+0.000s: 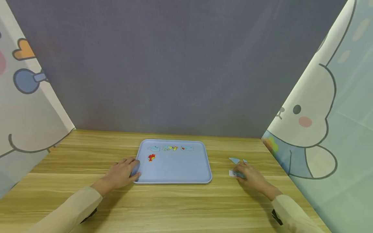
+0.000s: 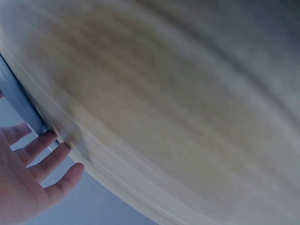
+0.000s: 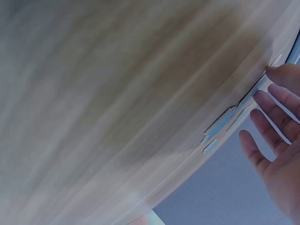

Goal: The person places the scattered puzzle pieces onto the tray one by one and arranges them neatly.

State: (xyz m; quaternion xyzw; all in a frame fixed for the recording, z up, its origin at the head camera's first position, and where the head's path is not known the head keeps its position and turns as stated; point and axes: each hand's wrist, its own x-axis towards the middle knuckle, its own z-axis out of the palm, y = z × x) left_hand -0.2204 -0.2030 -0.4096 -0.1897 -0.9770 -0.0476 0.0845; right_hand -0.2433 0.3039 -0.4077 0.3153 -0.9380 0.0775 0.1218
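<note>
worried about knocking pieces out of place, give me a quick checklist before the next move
1. Left hand touching the tray's left side: ok.
2. Tray flat on the table: ok.
3. Three far-row pieces and the red piece inside the tray rim: ok.
4. Right hand at the white-grey piece: ok.
5. Firm pinch on that piece: cannot tell, the fingers hide the contact.
6. All pieces in the tray: not ok; the pale-blue triangular piece, among others, lies to its right.
</note>
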